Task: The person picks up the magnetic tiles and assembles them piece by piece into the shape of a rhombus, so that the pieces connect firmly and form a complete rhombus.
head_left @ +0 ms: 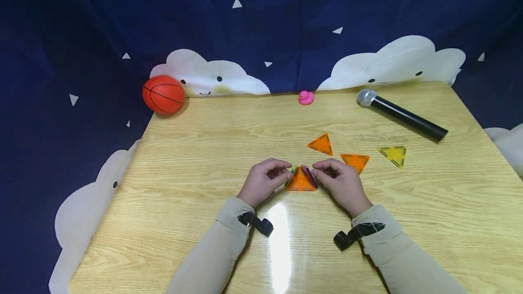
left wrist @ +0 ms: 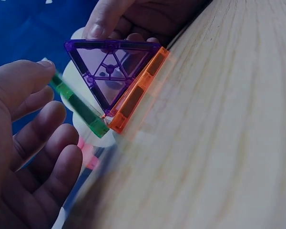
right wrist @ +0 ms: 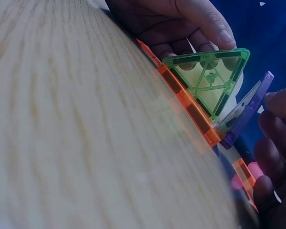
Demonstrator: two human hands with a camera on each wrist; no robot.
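Note:
Between the two hands, an orange triangular magnetic tile (head_left: 301, 184) lies flat on the table. Along its left side a green triangular magnetic tile (left wrist: 81, 105) leans up, its upper corner pinched by the left hand (head_left: 264, 181). A purple triangular magnetic tile (right wrist: 248, 112) slants up from the right side, and the right hand (head_left: 342, 186) pinches it near the top. In the left wrist view, the lower ends of the green and purple tiles meet close to the orange tile's corner. Both hands' other fingers are bent behind the tiles.
Two more orange triangular tiles (head_left: 323, 144) and a yellow one (head_left: 394, 154) lie beyond the right hand. Farther back are a black microphone (head_left: 408, 117), a pink toy duck (head_left: 306, 98) and a red ball (head_left: 163, 95). A dark blue curtain (head_left: 286, 22) hangs behind the table.

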